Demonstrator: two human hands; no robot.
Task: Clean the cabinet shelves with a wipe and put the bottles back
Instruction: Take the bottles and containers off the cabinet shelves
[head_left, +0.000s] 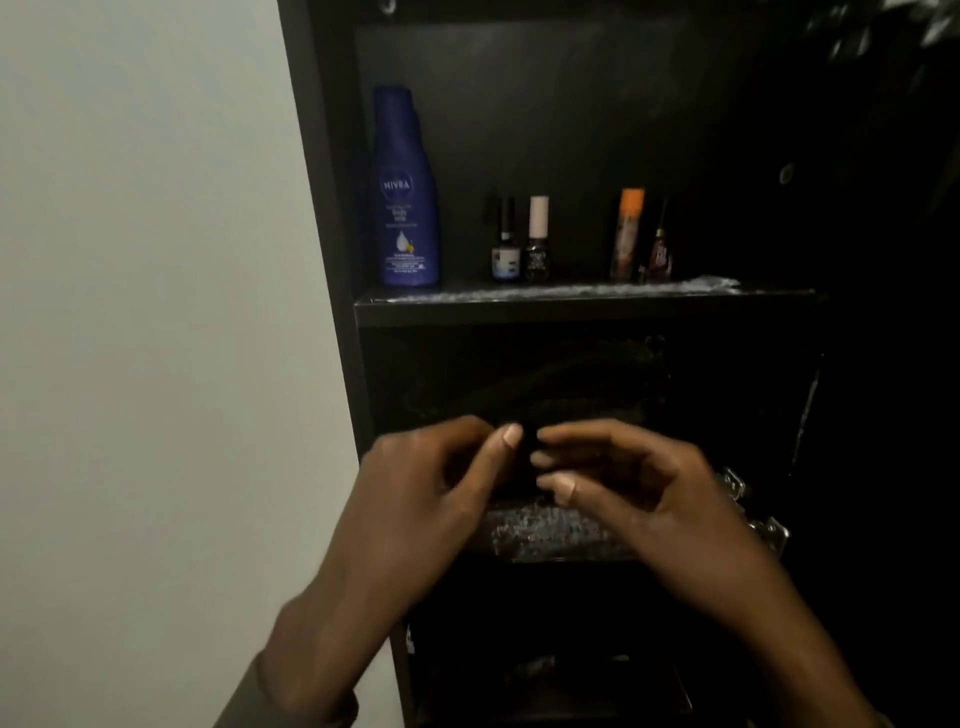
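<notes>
single head cam, looking forward and slightly down, sitting close to a dark cabinet (332, 218), both hands entering near bottom, pale wall (130, 312) filling left, upper shelf (582, 306) farther back

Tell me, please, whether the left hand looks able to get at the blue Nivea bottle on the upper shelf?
Probably yes: the blue Nivea bottle stands at the open shelf's left end, nothing before it, above the left hand.

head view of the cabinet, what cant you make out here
- Head view: whatever sits between the left hand and right hand; darkness and fingers hide it.
- Middle shelf contents: too dark, hands in front.
- Small bottles beside the blue lotion bottle: labels too small.
- Cabinet's right side: lost in shadow.
</notes>
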